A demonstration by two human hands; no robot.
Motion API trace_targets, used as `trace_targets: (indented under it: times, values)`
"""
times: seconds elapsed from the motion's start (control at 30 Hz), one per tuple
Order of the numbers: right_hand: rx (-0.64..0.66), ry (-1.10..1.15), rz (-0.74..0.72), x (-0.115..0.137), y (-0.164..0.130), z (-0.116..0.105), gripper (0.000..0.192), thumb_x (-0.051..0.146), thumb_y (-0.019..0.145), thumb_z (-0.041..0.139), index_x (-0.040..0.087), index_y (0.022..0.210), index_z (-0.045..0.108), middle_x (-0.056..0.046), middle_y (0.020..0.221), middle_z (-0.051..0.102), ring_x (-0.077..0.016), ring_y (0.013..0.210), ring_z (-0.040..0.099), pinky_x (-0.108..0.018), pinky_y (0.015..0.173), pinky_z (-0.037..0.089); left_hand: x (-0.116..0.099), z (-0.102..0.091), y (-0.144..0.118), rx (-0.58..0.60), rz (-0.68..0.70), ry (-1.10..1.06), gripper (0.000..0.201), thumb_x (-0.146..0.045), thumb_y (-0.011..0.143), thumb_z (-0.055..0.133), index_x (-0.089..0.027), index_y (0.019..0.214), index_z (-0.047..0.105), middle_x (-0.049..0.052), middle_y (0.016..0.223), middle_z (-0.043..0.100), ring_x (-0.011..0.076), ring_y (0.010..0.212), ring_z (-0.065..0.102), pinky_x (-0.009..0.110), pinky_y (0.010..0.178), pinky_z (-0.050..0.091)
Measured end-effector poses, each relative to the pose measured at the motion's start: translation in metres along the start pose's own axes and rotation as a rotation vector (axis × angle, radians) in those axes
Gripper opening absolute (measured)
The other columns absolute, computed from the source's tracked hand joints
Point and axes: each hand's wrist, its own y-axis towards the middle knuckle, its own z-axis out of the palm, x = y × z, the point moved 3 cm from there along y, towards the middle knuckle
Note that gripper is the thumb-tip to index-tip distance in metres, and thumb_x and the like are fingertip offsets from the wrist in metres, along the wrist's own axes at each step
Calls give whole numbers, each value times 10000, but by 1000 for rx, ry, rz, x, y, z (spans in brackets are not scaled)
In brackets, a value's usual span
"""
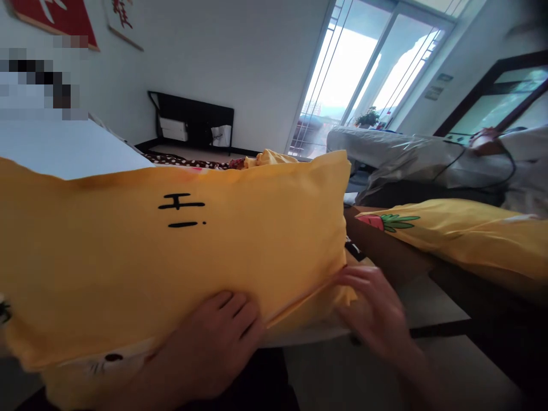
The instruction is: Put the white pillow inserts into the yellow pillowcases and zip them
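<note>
A plump yellow pillow (274,228) with black "Hi" lettering lies across the view before me, its lower side showing an open-looking seam at right. My left hand (222,337) presses on its near edge, fingers curled into the cloth. Near the pillow's right corner, my right hand (372,308) pinches the edge of the pillowcase between thumb and fingers. Part of a printed face with a dark eye (113,358) shows on the cloth below my left hand. Another yellow pillow (471,234) with a carrot-like print lies to the right.
A person in a white top (64,142) is at the left, beyond the pillow. Plastic-covered furniture (411,154) stands at the right, with a cable on it. A black shelf (197,120) stands by the wall, left of a glass door (368,63). Brown dotted cloth lies behind.
</note>
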Motion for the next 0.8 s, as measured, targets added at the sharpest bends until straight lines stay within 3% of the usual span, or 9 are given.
trace_targets:
  times: [0.07, 0.17, 0.27, 0.37, 0.47, 0.57, 0.67, 0.8]
  values:
    - [116, 61, -115, 11, 3, 14, 318, 365, 868, 626, 181, 1122, 573, -91, 1044, 630, -205, 999, 575, -362, 852, 455, 0, 0, 6, 16, -15, 11, 204, -84, 852, 366, -150, 912, 550, 54, 823, 578, 193, 748, 496, 330, 711, 412]
    - [128, 86, -117, 8, 11, 23, 93, 271, 893, 603, 182, 901, 575, -30, 850, 620, -143, 815, 567, -311, 786, 436, -1, -4, 6, 14, -19, 46, 206, -92, 890, 363, -148, 909, 560, 40, 800, 581, 186, 735, 497, 337, 730, 397]
    - [130, 114, -128, -8, 18, 20, 134, 221, 920, 557, 188, 791, 553, 1, 731, 595, -108, 699, 554, -254, 691, 433, 12, -17, -17, 10, -50, 113, 225, -126, 927, 373, -146, 1012, 581, 44, 876, 621, 200, 830, 531, 369, 835, 387]
    - [124, 155, -52, -30, 21, 14, 133, 269, 916, 571, 202, 801, 568, -4, 747, 620, -111, 683, 578, -237, 630, 438, 52, -33, -66, 92, -187, 244, 187, -254, 938, 461, -174, 1066, 572, 67, 990, 637, 223, 914, 549, 381, 853, 398]
    - [146, 238, 131, -53, 25, 22, 204, 360, 920, 547, 213, 779, 558, -9, 746, 612, -124, 668, 567, -253, 623, 446, 107, -47, -124, 105, -477, 374, 313, -460, 917, 479, -182, 1035, 559, 76, 987, 615, 229, 897, 555, 363, 806, 421]
    - [162, 312, 269, -66, 32, 42, 284, 449, 932, 481, 216, 786, 550, -3, 678, 577, -121, 596, 518, -249, 555, 416, 144, -48, -160, 118, -608, 248, 329, -473, 926, 395, -188, 996, 544, 77, 951, 591, 228, 881, 547, 360, 795, 422]
    - [167, 319, 323, -71, 40, 68, 323, 479, 933, 440, 218, 762, 522, 19, 578, 512, -110, 507, 455, -244, 500, 366, 156, -43, -164, 107, -655, 94, 245, -382, 927, 415, -202, 838, 556, 46, 837, 582, 194, 813, 530, 325, 766, 408]
    - [177, 193, 228, -76, 48, 100, 346, 503, 916, 436, 215, 732, 490, 7, 580, 520, -121, 518, 461, -256, 515, 322, 158, -50, -136, -62, -854, -15, 267, -407, 898, 462, -194, 767, 555, -3, 730, 556, 129, 681, 500, 251, 650, 388]
